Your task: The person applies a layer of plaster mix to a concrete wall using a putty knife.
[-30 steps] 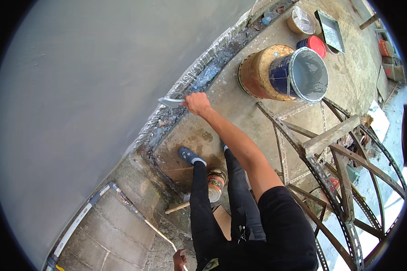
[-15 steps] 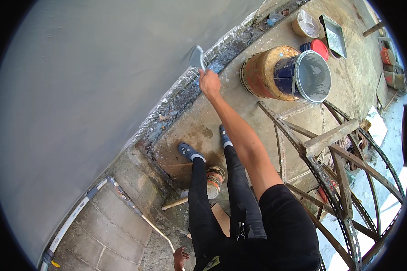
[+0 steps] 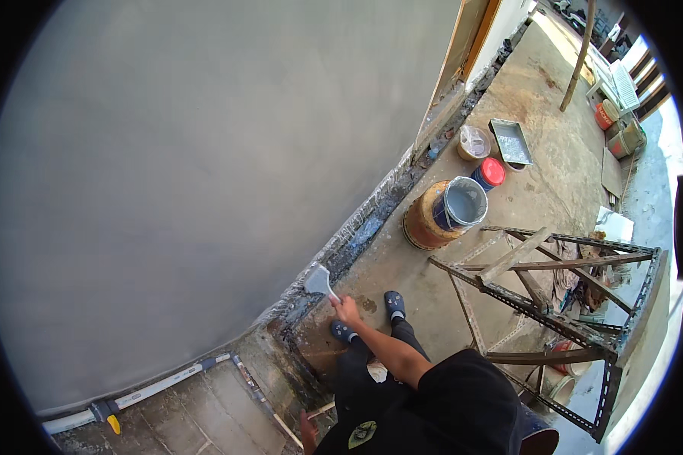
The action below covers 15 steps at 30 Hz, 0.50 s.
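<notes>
My right hand [image 3: 347, 309], on the outstretched arm, grips a pale grey, fan-shaped hand tool [image 3: 319, 281] by its handle. Its flat head is against or just over the bottom edge of the smooth grey wall [image 3: 190, 167]; contact cannot be told. The exact kind of tool is unclear. Down by my left leg hangs my left hand [image 3: 309, 429], in shade, next to a thin pole [image 3: 325, 409] and a white pipe [image 3: 281, 426]. Its fingers are too indistinct to read. My shoes [image 3: 343, 331] stand on the concrete, close to the wall's foot.
A blue bucket of grey paint [image 3: 465, 202] sits on a rusty drum [image 3: 420, 226]. Beyond are a red-lidded tin [image 3: 493, 172], a tub [image 3: 473, 142] and a paint tray [image 3: 511, 142]. At right stands a metal and wood frame [image 3: 539, 303]. Pipework [image 3: 152, 390] runs along the wall at lower left.
My view has tilted up, showing more wall and floor. My right hand has come back toward my feet along the wall's base, and the tool's broad face now shows.
</notes>
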Tool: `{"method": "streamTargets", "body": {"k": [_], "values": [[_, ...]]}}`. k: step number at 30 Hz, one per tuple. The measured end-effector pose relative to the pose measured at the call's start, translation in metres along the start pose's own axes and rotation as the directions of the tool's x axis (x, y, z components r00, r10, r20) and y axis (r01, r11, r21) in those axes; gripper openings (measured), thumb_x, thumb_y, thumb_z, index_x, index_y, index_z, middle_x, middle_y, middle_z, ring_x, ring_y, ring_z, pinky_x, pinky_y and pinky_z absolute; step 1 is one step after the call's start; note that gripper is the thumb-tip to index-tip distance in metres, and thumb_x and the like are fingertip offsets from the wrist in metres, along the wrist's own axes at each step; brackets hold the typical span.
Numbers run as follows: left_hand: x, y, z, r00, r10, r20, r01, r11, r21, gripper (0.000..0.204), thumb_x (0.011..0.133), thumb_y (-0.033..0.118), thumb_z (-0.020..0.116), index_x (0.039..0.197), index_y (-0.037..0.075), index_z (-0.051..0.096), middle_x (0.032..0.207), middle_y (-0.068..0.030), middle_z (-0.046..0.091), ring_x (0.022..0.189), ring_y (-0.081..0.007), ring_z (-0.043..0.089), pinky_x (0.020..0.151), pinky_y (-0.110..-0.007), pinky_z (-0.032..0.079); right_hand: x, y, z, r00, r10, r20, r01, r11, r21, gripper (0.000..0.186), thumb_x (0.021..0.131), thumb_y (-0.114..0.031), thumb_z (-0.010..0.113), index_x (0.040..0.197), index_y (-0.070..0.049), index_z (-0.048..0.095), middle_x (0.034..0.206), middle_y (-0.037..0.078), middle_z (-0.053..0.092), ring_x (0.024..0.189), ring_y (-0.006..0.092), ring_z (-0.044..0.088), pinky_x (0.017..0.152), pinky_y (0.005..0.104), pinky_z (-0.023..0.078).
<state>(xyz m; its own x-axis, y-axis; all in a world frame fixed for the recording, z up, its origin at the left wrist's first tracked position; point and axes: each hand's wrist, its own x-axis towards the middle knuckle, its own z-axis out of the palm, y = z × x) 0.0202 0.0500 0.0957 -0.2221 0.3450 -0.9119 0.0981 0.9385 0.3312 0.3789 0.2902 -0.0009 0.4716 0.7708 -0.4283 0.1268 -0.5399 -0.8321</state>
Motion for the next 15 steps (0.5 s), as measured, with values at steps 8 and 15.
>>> {"method": "streamTargets", "body": {"k": [8,15], "values": [[0.04,0.123,0.028,0.945,0.247,0.213,-0.233,0.969,-0.087,0.063,0.089,0.055,0.026,0.092,0.005,0.063,0.042,0.0067,0.02,0.033,-0.0064,0.019,0.032,-0.023,0.015,0.004,0.053,-0.204,0.659,0.226,-0.717,-0.189,0.973,0.133,0.047,0.085,-0.04,0.051,0.071,0.003,0.06,0.061,0.016,0.057,0.059,0.0284,0.055,0.063,0.0396,0.043],[0.056,0.099,0.043,0.968,0.203,0.144,-0.193,0.978,-0.085,0.052,0.09,0.047,0.032,0.096,0.004,0.062,0.042,0.0035,0.029,0.032,-0.0089,0.026,0.031,-0.024,0.021,-0.018,0.041,-0.3,0.526,0.196,-0.827,-0.127,0.98,0.151,0.05,0.084,-0.043,0.052,0.072,0.004,0.062,0.063,0.017,0.059,0.062,0.0273,0.056,0.063,0.0395,0.042]]}}
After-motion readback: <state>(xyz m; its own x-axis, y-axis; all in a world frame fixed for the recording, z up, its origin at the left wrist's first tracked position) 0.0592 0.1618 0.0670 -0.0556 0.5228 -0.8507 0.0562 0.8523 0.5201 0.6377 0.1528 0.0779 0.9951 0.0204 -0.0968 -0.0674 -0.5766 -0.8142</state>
